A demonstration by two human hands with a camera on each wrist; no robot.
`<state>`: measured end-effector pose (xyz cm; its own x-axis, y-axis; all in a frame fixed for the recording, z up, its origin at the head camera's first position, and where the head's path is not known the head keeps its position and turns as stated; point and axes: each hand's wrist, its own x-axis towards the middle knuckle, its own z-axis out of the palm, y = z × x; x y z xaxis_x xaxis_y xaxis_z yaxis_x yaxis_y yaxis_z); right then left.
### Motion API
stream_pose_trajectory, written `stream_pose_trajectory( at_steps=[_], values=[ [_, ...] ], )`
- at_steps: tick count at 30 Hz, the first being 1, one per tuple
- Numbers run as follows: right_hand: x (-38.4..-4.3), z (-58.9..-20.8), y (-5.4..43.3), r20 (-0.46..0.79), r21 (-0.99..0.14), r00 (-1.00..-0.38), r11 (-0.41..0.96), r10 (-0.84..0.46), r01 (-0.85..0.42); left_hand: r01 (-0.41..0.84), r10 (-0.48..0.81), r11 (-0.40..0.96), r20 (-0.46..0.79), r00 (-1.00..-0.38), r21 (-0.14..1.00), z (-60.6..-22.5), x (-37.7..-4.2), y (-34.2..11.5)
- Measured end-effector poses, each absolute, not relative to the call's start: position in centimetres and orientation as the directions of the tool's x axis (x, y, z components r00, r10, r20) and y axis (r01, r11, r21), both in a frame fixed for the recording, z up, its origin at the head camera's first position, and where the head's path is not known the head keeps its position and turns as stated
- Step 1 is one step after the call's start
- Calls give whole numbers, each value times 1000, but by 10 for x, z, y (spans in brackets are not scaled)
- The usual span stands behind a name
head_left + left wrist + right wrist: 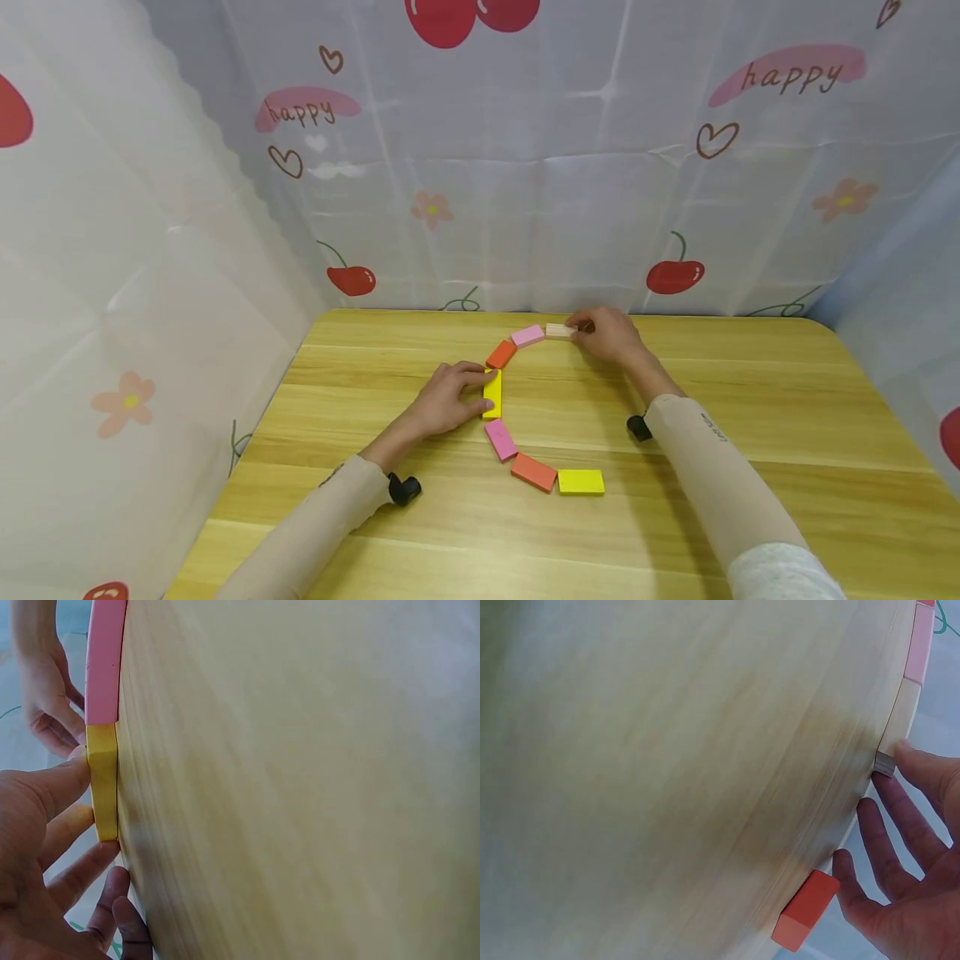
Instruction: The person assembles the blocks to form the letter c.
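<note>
Flat domino-like blocks lie end to end in a curve on the table. My left hand (447,398) holds a yellow block (492,392) by its ends, on the left of the curve; thumb and fingertips also meet this yellow block (103,784) in the left wrist view. At the far end of the curve, my right hand (606,335) pinches the right end of a plain wooden block (558,331) between thumb and forefinger. That wooden block (901,716) touches a pink block (919,646) in the right wrist view. Its other fingers are spread near an orange block (806,909).
Between the hands lie an orange block (501,354) and a light pink block (528,336). Nearer me the curve runs through a pink block (501,440), an orange block (534,472) and a yellow block (581,482). Patterned curtains (540,200) hang behind the wooden table (735,367).
</note>
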<state>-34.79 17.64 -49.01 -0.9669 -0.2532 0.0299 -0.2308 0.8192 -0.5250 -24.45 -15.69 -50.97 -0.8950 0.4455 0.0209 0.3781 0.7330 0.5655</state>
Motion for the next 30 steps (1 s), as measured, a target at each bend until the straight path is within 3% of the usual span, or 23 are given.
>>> stream_pose_trajectory(
  at_steps=[12,21,30],
  values=[
    [-347,-493,178,60,-531,-963,809,-263,-254,387,444,736,35,-895,556,-511,-245,-157],
    [-348,-490,183,8,-546,-961,804,-277,-236,393,449,733,39,-893,556,-512,-244,-158],
    [-332,-483,230,-31,-480,-961,847,-276,-227,395,455,730,36,-890,557,-513,-246,-159]
  ],
)
